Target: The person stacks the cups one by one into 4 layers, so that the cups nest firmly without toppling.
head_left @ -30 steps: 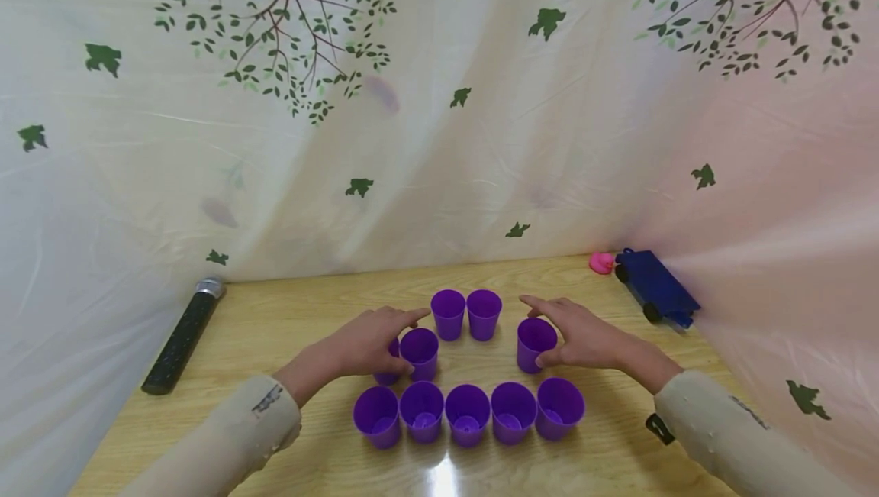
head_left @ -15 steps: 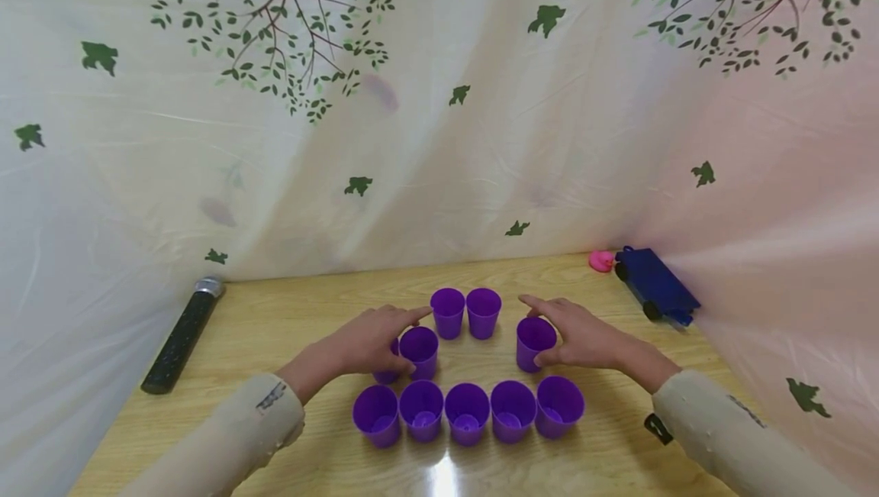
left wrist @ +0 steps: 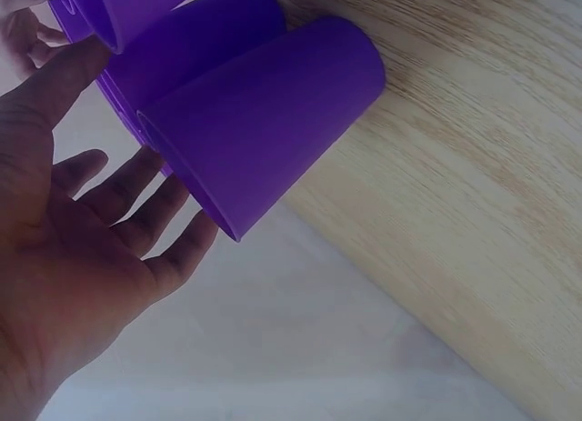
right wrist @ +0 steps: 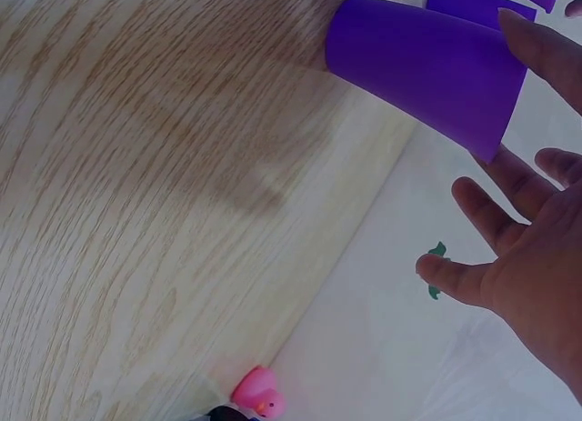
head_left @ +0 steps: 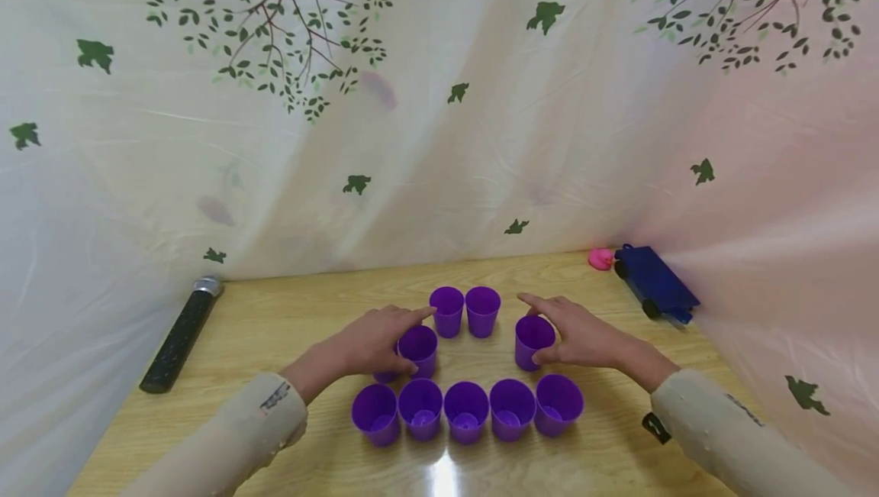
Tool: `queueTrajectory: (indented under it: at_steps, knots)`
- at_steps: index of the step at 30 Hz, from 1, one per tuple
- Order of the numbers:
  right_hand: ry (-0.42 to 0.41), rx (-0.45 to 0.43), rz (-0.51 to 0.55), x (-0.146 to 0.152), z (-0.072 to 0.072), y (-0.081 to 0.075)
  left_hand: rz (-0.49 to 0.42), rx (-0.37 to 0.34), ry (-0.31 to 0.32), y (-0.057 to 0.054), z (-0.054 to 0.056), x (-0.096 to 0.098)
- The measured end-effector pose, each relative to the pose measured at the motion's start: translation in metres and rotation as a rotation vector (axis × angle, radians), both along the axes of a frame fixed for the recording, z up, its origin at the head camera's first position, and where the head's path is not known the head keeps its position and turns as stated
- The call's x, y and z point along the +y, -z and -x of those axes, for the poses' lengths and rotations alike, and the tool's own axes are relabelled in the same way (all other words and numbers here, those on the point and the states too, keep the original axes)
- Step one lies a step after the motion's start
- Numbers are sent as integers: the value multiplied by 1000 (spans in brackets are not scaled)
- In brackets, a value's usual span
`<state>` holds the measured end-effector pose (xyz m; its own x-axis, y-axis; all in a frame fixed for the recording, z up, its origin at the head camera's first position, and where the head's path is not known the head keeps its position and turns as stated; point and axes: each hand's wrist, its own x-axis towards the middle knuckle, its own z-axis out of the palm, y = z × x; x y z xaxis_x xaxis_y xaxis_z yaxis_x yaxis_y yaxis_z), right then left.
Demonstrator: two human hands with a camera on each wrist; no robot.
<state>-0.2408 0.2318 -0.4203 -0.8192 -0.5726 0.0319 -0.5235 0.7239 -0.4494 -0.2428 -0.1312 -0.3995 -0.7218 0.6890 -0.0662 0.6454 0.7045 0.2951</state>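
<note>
Several purple plastic cups stand mouth up on the table. A front row (head_left: 467, 413) lies nearest me, with two cups (head_left: 465, 317) at the back. My left hand (head_left: 371, 340) spreads its fingers around two middle-row cups; one cup (head_left: 420, 356) shows well, the other is mostly hidden behind the hand. In the left wrist view, fingertips lie at the rim of a cup (left wrist: 273, 121). My right hand (head_left: 580, 333) stands around a single cup (head_left: 529, 348), thumb at its near side, index finger stretched beyond it. In the right wrist view its fingers are loosely spread by that cup's rim (right wrist: 482, 103).
A black microphone (head_left: 181, 340) lies at the left edge of the table (head_left: 275, 314). At the back right are a pink rubber duck (head_left: 600, 259) and a blue toy cart (head_left: 655, 283). A leaf-printed curtain (head_left: 439, 138) hangs behind.
The hands and cups keep almost the same places. The head view has shifted very slightly, and the left hand sits marginally farther right over its cups.
</note>
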Motion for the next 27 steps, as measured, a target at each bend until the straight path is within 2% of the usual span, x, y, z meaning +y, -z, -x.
queueTrajectory:
  at_steps: [15, 27]
  knots:
    - [10, -25, 5, 0, 2, 2, 0, 2, -1, 2, 2, 2]
    - [23, -34, 7, 0, 3, 1, -21, 49, 1, -3, 3, 1]
